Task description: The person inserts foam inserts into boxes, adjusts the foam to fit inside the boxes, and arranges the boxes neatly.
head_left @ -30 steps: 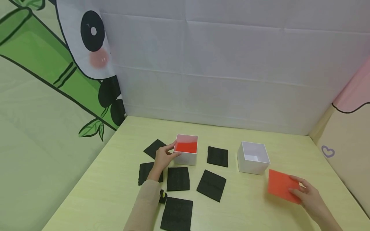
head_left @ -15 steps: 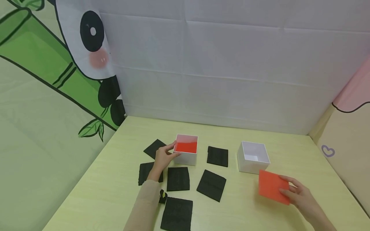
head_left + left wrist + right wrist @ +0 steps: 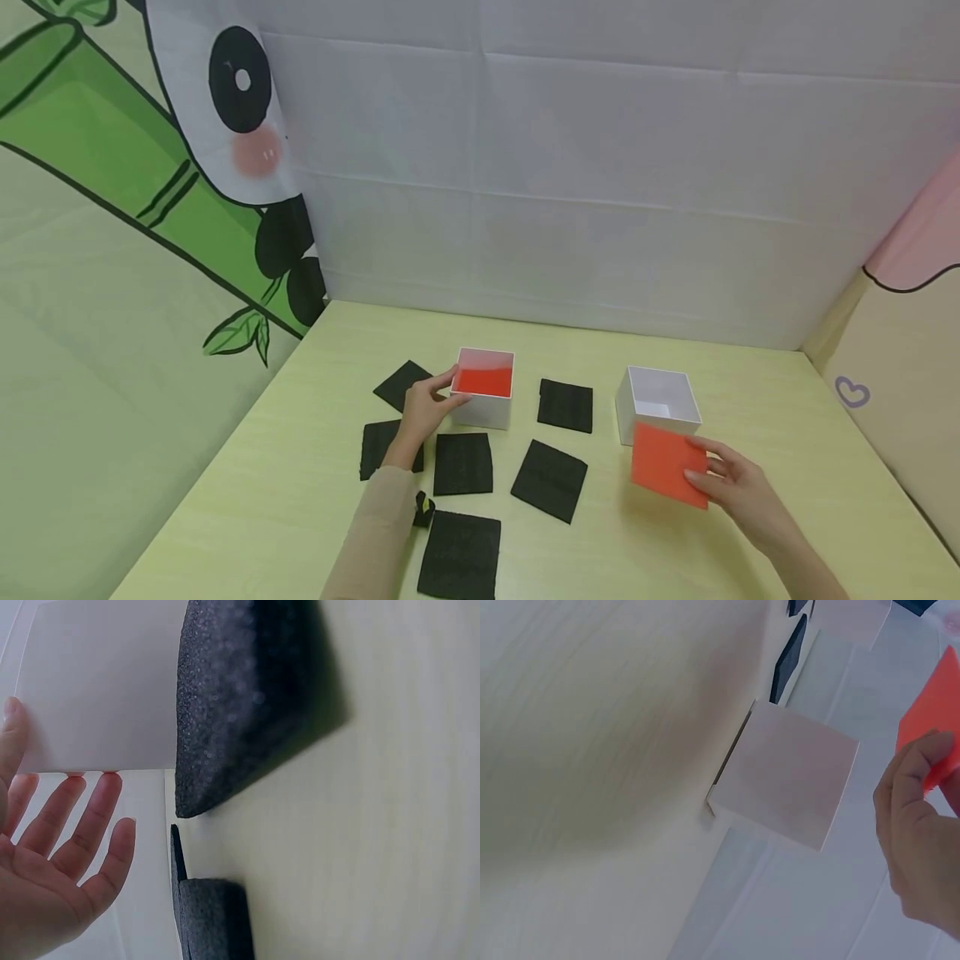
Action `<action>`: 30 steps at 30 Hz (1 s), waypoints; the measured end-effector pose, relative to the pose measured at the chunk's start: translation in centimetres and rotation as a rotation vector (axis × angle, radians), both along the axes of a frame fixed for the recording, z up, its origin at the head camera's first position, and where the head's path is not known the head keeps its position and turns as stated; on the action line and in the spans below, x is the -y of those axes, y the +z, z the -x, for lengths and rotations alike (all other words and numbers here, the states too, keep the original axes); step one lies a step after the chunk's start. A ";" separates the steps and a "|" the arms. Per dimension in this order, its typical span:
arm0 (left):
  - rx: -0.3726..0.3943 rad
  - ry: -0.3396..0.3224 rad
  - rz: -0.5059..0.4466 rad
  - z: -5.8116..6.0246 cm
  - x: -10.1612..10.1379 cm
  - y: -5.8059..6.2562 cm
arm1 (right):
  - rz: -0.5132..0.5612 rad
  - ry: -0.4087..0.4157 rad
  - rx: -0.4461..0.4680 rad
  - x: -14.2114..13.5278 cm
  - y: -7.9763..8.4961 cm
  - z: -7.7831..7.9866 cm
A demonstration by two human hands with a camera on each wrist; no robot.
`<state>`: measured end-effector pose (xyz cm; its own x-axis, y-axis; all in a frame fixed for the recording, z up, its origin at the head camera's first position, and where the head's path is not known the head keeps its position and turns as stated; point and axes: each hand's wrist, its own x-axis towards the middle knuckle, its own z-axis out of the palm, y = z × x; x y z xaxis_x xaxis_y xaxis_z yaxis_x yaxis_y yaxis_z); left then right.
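In the head view my right hand [image 3: 738,492] pinches one edge of a flat orange-red square sheet [image 3: 667,467] between thumb and fingers. The sheet is raised over the table and overlaps the front of the right white box [image 3: 630,412], which is open-topped. In the right wrist view, the orange-red sheet [image 3: 930,712] shows at the edge. My left hand [image 3: 423,412] holds the near left corner of the left white box [image 3: 483,412], thumb on its front and fingers along its side. Something red [image 3: 483,383] shows inside that box.
Several black foam squares [image 3: 463,464] lie around the left box on the pale yellow table [image 3: 622,550]. One foam square [image 3: 549,482] lies between the boxes, nearer the front. A small black piece with yellow [image 3: 424,508] is beside the left sleeve. White cloth [image 3: 600,208] hangs behind.
My right hand has carried the orange-red sheet leftward and slightly up, from right of the right box to in front of it. The left hand and the boxes have stayed put.
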<state>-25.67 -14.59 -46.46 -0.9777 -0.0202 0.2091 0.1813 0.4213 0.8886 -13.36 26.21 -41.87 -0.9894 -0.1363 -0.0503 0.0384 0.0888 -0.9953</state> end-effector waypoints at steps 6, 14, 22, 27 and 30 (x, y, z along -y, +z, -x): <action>0.007 0.004 0.001 0.1 -0.1 0.1 | -0.033 -0.016 -0.037 1.8 0.3 1.1; 0.000 -0.001 -0.007 0.0 -0.1 0.4 | -0.066 -0.010 -0.040 4.0 0.3 2.9; -0.003 -0.003 0.002 0.0 -0.1 0.4 | -0.058 -0.048 -0.029 6.1 0.3 4.2; -0.015 0.003 0.005 -0.2 0.1 0.3 | -0.005 -0.081 -0.020 7.6 0.4 5.1; -0.009 0.004 0.001 -0.2 0.1 0.3 | 0.036 -0.094 -0.019 8.5 0.3 5.7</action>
